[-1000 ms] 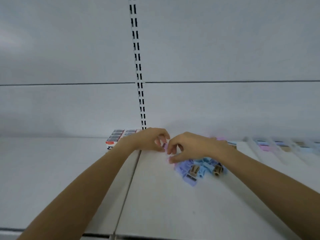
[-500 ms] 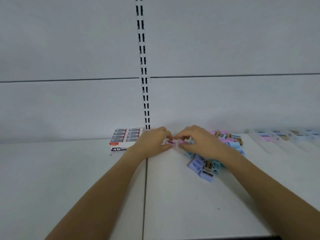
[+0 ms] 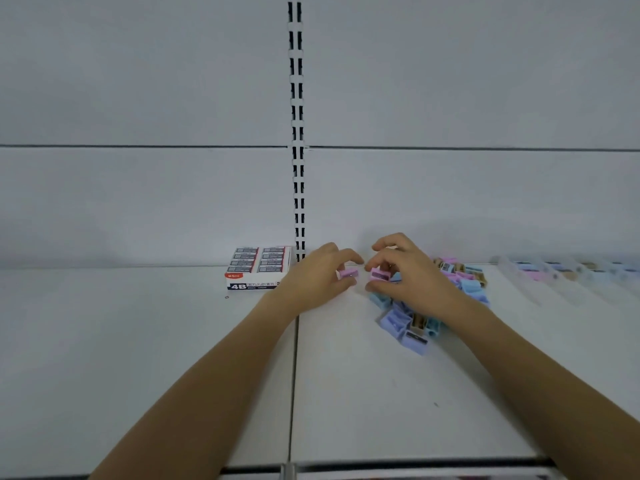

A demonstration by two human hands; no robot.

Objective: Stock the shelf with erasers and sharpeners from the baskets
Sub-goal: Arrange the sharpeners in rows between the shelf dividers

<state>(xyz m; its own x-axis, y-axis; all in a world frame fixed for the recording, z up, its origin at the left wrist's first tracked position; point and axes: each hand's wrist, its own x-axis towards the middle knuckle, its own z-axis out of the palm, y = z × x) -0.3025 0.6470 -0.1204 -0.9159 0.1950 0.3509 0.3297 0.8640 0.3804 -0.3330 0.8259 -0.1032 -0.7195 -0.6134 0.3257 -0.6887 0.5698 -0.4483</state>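
Centre of frame, on white shelf (image 3: 346, 393): L hand (image 3: 317, 277) pinches a small pink sharpener (image 3: 347, 273) betw thumb & fingers; R hand (image 3: 410, 275) pinches a second pink sharpener (image 3: 379, 274) just beside it, small gap betw them. Right of centre, partly under R hand – loose pile of sharpeners (image 3: 412, 332), pastel blue, lilac, pink, tan, small blocks w/ dark slot. Left of centre at the back – open 4B eraser box (image 3: 258, 270), white w/ red tag. Far right: blurred clear dividers (image 3: 554, 282) w/ more pastel pieces
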